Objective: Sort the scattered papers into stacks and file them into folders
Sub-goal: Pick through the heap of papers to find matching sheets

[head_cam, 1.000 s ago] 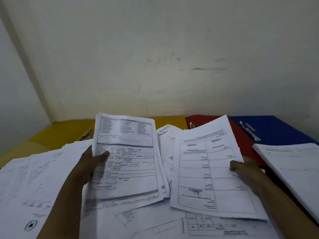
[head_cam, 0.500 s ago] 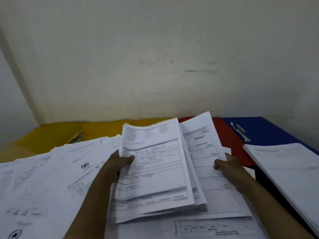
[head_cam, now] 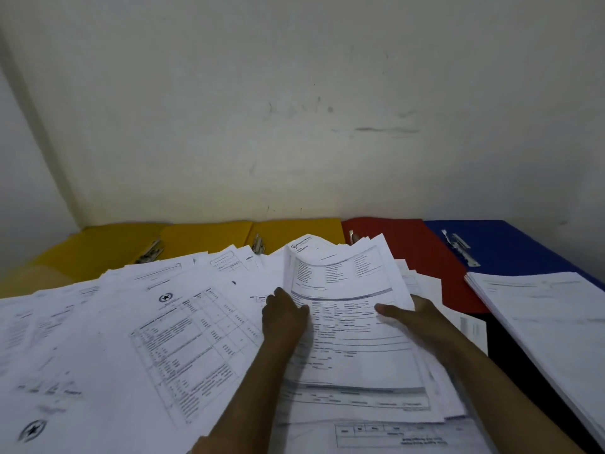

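Gathered sheaf (head_cam: 347,329) held between both hands over the scattered papers (head_cam: 137,339), mid-sort.

Sheaf dead centre, long axis running 6 to 12, top edge curling up toward 12 near the red folder (head_cam: 409,250). Left hand (head_cam: 284,317) on sheaf's 9 o'clock edge, thumb curled over the top sheet, fingers hidden underneath, so gripping. Right hand (head_cam: 415,317) on the 3 o'clock edge, thumb laid across the print, fingers behind the pages, holding too. Neither hand wide open. Sorted stack (head_cam: 550,322) at 3 o'clock on the desk, well apart, right hand nearer to it. Blue folder (head_cam: 510,247) at 2 o'clock, yellow folders (head_cam: 203,237) at 10 to 12, all lying open with clips showing. Loose papers spread from 7 to 11. Likely next: squaring the sheaf, then dropping it on a stack or in a folder.
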